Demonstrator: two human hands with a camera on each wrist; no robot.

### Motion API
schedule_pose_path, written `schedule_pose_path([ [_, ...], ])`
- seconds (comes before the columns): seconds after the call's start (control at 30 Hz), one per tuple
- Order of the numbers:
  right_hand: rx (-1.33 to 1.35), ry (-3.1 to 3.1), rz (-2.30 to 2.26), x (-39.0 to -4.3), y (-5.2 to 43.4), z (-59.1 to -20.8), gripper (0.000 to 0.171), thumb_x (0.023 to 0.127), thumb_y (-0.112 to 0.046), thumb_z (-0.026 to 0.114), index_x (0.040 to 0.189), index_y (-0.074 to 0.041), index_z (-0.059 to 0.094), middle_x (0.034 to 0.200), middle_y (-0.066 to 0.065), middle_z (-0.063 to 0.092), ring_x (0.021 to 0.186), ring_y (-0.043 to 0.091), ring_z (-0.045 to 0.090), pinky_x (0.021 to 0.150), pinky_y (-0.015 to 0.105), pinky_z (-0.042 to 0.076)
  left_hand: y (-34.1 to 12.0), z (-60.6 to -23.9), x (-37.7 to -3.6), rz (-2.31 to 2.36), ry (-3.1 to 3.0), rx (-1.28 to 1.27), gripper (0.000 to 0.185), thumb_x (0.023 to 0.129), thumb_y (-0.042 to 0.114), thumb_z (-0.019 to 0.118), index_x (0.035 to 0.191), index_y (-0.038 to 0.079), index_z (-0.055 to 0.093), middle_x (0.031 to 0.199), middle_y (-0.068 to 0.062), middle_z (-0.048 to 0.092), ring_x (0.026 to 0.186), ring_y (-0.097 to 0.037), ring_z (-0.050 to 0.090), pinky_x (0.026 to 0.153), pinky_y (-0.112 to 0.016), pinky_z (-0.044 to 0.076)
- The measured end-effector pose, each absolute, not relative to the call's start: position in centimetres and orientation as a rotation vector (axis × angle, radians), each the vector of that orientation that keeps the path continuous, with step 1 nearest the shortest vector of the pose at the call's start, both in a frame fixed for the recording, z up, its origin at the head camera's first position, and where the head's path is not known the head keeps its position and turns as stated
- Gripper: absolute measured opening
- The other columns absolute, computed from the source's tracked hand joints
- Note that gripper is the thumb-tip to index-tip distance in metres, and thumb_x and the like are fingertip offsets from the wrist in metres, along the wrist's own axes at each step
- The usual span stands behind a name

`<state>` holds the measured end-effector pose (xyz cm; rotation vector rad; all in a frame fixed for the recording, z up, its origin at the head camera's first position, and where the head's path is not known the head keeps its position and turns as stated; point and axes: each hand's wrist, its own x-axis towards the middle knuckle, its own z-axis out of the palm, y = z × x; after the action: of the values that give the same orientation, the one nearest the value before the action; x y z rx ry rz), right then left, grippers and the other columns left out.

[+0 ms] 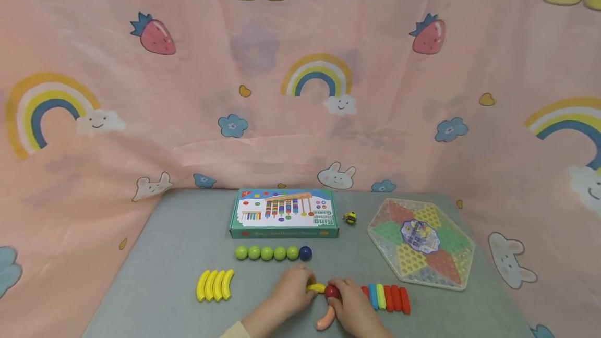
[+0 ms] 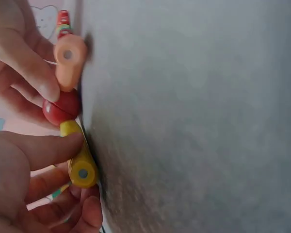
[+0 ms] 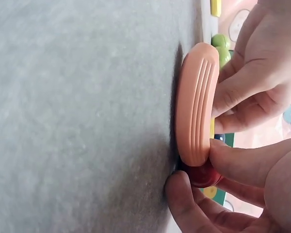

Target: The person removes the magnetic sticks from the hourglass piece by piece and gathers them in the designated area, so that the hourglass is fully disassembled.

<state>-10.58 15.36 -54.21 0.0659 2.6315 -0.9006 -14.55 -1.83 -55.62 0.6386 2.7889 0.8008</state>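
Note:
My left hand (image 1: 292,292) pinches a short yellow curved rod (image 2: 79,158) between thumb and fingers. A grey disc (image 2: 83,173) shows in the rod's near end, and its other end meets a red ball (image 1: 332,292). With thumb and fingertips, my right hand (image 1: 353,308) holds that ball close over the table. From the ball a peach-coloured curved rod (image 3: 196,107) extends toward me; its outer side has several long grooves. In the left wrist view, both rods and the ball (image 2: 63,108) form a line.
Several yellow curved rods (image 1: 214,286) lie left. Behind the hands, green balls (image 1: 266,253) and a dark blue ball (image 1: 305,253) form a row. Red, blue and yellow-green rods (image 1: 388,298) lie right. Farther back are a game box (image 1: 284,214), a bee-like toy (image 1: 350,218) and a hexagonal board (image 1: 422,244).

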Motion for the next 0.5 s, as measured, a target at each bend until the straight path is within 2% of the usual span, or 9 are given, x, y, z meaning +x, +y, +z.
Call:
schedule_pose_path([
  [0.23, 0.128, 2.603, -0.876, -10.8, 14.6, -54.0, 0.028, 0.091, -0.016, 0.074, 0.117, -0.008, 0.068, 0.103, 0.009, 0.063, 0.091, 0.023, 0.060, 0.084, 0.053, 0.055, -2.4, -55.9, -13.6, 0.859, 2.832, 0.546, 0.013, 0.077, 0.015, 0.081, 0.076, 0.011, 0.068, 0.070, 0.006, 0.058, 0.063, -0.007, 0.050, 0.058, -0.026, 0.045],
  [0.4, 0.180, 2.609, -0.856, -10.8, 14.7, -53.9, 0.030, 0.089, -0.015, 0.076, 0.117, -0.006, 0.068, 0.104, 0.010, 0.064, 0.093, 0.024, 0.061, 0.086, 0.053, 0.055, -3.5, -55.9, -13.7, 0.973, 2.833, 0.320, 0.014, 0.074, 0.007, 0.074, 0.076, 0.009, 0.061, 0.068, 0.001, 0.057, 0.059, -0.012, 0.052, 0.053, -0.029, 0.048],
  [0.5, 0.181, 2.613, -0.863, -10.7, 14.9, -53.9, 0.030, 0.089, -0.014, 0.076, 0.116, -0.005, 0.068, 0.103, 0.010, 0.064, 0.092, 0.024, 0.061, 0.085, 0.053, 0.055, -4.6, -55.9, -13.9, 0.994, 2.823, 0.255, 0.018, 0.072, 0.007, 0.076, 0.078, 0.009, 0.059, 0.068, 0.001, 0.055, 0.058, -0.014, 0.051, 0.051, -0.029, 0.046],
])
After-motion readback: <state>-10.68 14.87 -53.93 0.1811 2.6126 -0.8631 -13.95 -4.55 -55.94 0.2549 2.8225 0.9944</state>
